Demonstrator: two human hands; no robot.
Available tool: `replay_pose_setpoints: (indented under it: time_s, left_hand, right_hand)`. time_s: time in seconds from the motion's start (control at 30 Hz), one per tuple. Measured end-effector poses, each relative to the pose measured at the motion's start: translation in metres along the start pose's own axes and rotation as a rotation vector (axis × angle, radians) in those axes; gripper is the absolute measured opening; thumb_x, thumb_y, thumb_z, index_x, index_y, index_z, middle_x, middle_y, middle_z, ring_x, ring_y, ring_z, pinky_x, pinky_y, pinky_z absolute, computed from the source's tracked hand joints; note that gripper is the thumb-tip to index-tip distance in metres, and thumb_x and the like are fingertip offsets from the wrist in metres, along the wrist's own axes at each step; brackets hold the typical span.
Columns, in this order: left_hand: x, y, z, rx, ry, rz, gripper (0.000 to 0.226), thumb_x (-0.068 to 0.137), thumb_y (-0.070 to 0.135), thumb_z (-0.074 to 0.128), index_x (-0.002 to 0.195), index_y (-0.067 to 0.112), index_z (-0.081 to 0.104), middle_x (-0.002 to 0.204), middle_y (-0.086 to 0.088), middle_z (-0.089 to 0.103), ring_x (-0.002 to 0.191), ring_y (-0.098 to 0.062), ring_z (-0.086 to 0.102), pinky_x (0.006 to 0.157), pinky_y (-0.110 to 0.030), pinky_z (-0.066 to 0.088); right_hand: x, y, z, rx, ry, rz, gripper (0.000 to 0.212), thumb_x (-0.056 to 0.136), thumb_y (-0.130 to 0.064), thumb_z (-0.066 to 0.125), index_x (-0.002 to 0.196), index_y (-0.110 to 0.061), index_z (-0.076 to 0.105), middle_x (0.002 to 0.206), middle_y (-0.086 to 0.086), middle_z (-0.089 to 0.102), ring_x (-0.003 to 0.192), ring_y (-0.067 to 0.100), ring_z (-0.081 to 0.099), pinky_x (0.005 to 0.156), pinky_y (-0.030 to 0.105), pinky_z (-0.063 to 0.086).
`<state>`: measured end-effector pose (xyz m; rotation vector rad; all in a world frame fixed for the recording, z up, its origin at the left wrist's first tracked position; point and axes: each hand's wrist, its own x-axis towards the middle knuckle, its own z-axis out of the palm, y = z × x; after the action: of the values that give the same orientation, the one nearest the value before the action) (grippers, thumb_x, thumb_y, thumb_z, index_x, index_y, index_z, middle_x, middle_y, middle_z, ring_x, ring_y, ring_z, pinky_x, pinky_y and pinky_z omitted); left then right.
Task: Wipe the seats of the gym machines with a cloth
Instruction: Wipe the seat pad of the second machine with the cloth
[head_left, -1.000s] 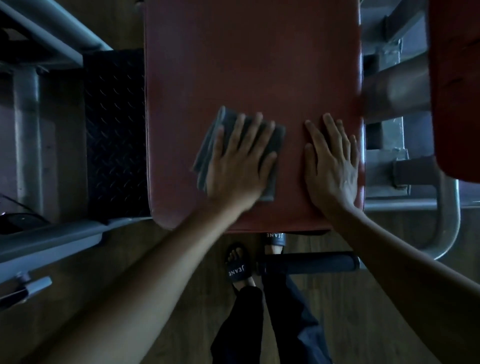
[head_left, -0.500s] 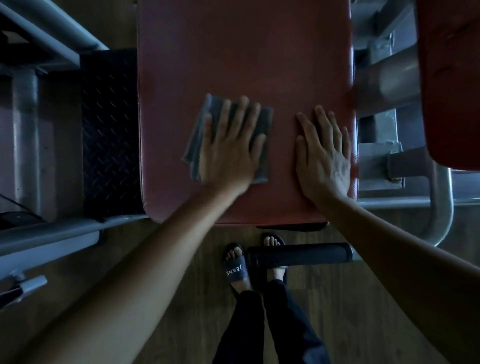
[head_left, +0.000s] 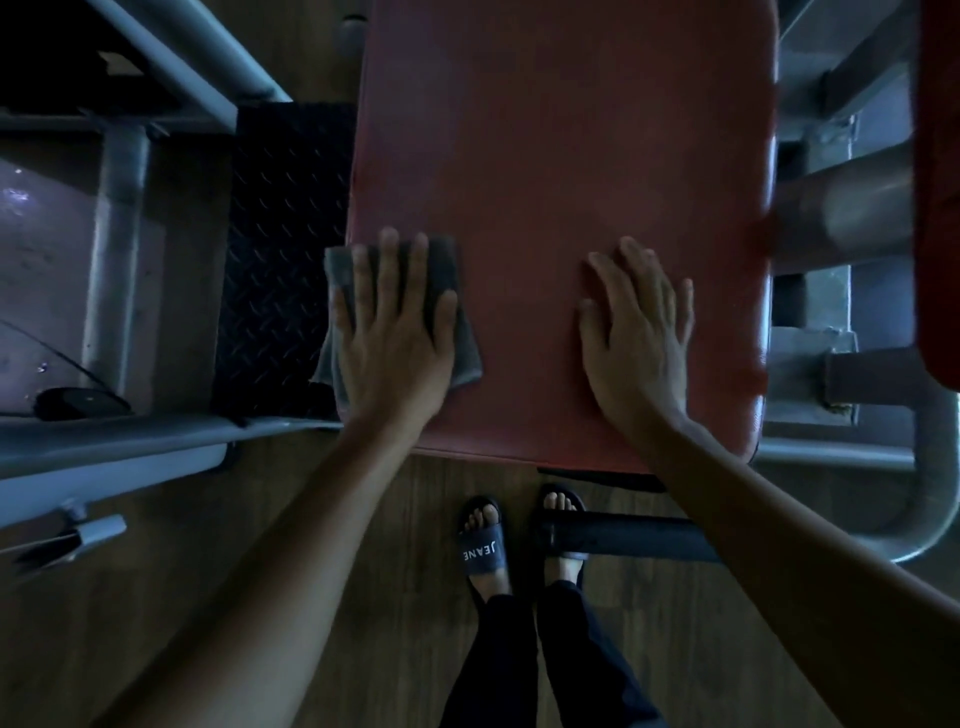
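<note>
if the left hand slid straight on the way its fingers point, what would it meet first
Nothing in the way, as far as the picture shows. Ahead of the left hand and its cloth lies only bare seat, close along its left edge, up to the top of the picture.

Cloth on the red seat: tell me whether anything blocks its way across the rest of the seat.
Only the right hand, flat on the seat right of the cloth, near the front edge. The left hand presses the cloth at the seat's left edge; farther back the seat is bare.
</note>
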<state>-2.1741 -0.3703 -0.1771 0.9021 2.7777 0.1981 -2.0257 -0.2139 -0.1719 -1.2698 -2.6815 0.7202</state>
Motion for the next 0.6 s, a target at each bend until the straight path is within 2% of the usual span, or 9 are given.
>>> replay_pose_setpoints:
  time_s: [0.07, 0.13, 0.27, 0.4, 0.5, 0.6]
  left_hand:
    - [0.001, 0.001, 0.000, -0.029, 0.042, -0.138, 0.061, 0.104, 0.052, 0.015, 0.157, 0.024, 0.003, 0.165, -0.003, 0.000, 0.152, -0.023, -0.003, 0.124, -0.047, 0.004]
    - [-0.017, 0.012, 0.006, 0.003, 0.074, -0.185, 0.062, 0.104, 0.050, 0.016, 0.157, 0.019, 0.005, 0.165, -0.007, 0.004, 0.152, -0.026, 0.002, 0.123, -0.050, 0.009]
    - [-0.056, 0.020, 0.013, 0.076, 0.006, -0.088, 0.062, 0.104, 0.048, 0.019, 0.157, 0.020, 0.005, 0.165, -0.005, 0.004, 0.152, -0.026, 0.002, 0.123, -0.050, 0.008]
    - [-0.014, 0.007, 0.005, 0.033, -0.013, 0.048, 0.061, 0.103, 0.050, 0.017, 0.157, 0.024, 0.004, 0.165, -0.001, 0.002, 0.152, -0.022, -0.003, 0.123, -0.047, 0.004]
    - [0.015, 0.007, 0.000, 0.011, -0.011, 0.064, 0.062, 0.103, 0.051, 0.015, 0.157, 0.024, 0.003, 0.165, -0.001, -0.001, 0.152, -0.022, -0.005, 0.124, -0.046, 0.001]
    - [0.003, 0.008, 0.001, 0.026, -0.021, 0.075, 0.061, 0.103, 0.050, 0.014, 0.157, 0.022, 0.003, 0.165, -0.002, -0.001, 0.152, -0.022, -0.005, 0.124, -0.048, 0.003]
  right_hand:
    - [0.003, -0.018, 0.007, 0.037, -0.011, -0.068, 0.043, 0.103, -0.030, 0.042, 0.146, -0.026, 0.043, 0.161, -0.001, 0.028, 0.151, 0.019, 0.017, 0.123, 0.046, 0.000]
    - [0.009, -0.032, 0.010, 0.058, -0.013, -0.102, 0.043, 0.103, -0.030, 0.041, 0.146, -0.025, 0.043, 0.161, -0.001, 0.028, 0.151, 0.018, 0.017, 0.123, 0.046, 0.000]
    - [0.020, -0.038, 0.018, 0.024, -0.053, -0.109, 0.048, 0.104, -0.036, 0.037, 0.151, -0.027, 0.035, 0.164, -0.001, 0.022, 0.152, 0.019, 0.012, 0.124, 0.047, 0.001]
    - [0.019, -0.035, 0.029, -0.083, -0.023, -0.124, 0.050, 0.104, -0.038, 0.035, 0.152, -0.027, 0.033, 0.163, 0.001, 0.025, 0.152, 0.022, 0.017, 0.123, 0.050, 0.010]
    - [0.020, -0.035, 0.030, -0.087, -0.012, -0.105, 0.050, 0.103, -0.039, 0.035, 0.151, -0.027, 0.034, 0.162, 0.000, 0.026, 0.151, 0.021, 0.018, 0.123, 0.048, 0.010]
    - [0.020, -0.037, 0.029, -0.086, 0.000, -0.086, 0.048, 0.102, -0.037, 0.040, 0.150, -0.028, 0.037, 0.161, -0.001, 0.029, 0.150, 0.020, 0.020, 0.123, 0.047, 0.011]
